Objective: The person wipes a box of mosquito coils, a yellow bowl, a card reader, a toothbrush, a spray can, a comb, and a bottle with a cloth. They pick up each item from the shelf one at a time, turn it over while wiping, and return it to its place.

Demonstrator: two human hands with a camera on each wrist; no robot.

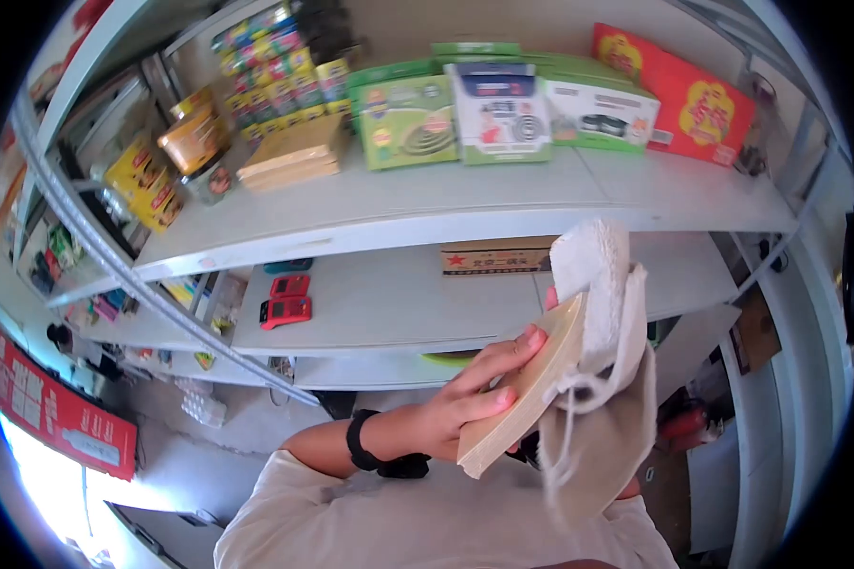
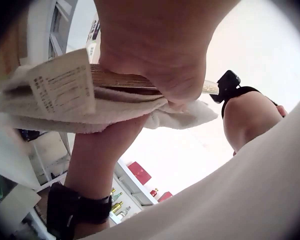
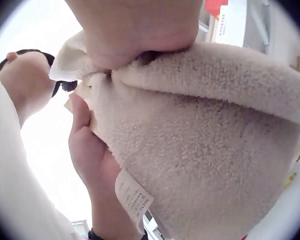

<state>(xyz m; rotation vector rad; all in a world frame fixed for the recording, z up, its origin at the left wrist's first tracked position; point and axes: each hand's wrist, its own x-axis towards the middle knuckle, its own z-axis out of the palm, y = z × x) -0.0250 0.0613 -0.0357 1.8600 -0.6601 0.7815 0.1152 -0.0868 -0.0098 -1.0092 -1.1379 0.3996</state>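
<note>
Pack tilted between both hands, cloth along its far side

The left hand (image 1: 474, 394) has closed on the pack (image 1: 544, 384), its digits bent in against the broad left face; that grip probably keeps the layered sheets from sliding apart. The right hand (image 3: 140, 35) appears to clutch the cloth (image 1: 603, 294), with folds gathered beneath the palm; its fingertips are hidden, so how tightly they close I cannot tell.

The pack is in the air in front of the chest, tilted, its layered edge facing near. The cloth lies along its right side, doubled over at the top and drooping loose below, perhaps because only one part is gripped. A printed label (image 3: 134, 197) hangs from its edge.

Beyond the hands, the upper shelf (image 1: 427, 204) carries two similar-looking packs (image 1: 294, 152) on the left, laid flat and stacked, likely for stability. Left of them stand jars (image 1: 194, 133). Green boxes (image 1: 408, 128), a white box (image 1: 498, 114) and a red box (image 1: 697, 104) run rightward along the far side, fronts turned outward, presumably to be read easily. On the lower shelf (image 1: 380, 299), red devices (image 1: 287, 302) lie left and a carton (image 1: 496, 258) sits far back, near the middle.
</note>
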